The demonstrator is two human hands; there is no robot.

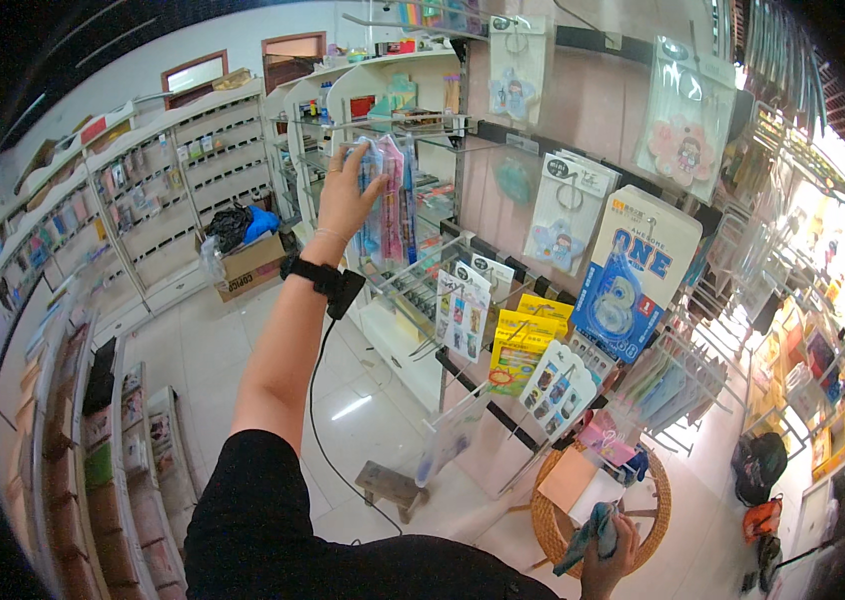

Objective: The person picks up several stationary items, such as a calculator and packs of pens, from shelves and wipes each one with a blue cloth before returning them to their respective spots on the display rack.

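My left hand [347, 196] is raised at the end of a display hook, its fingers spread over hanging packets [391, 199] in blue and pink clear wrapping. Whether the fingers grip the packets or only touch them I cannot tell. Low at the right, my right hand [617, 551] is closed around a crumpled grey-green cloth [593, 534], above a round stool with a woven rim [662, 517]. Keyring packets [569, 214], a blue-and-white card pack [632, 274] and yellow packets [524, 345] hang on the pink panel between the hands.
A small wooden stool [392, 484] stands on the tiled floor below the panel. Behind it are white shelves [220, 150] and a cardboard box [254, 266] holding black and blue bags. Low racks [122, 465] line the left; wire hooks [422, 262] stick out near my left arm.
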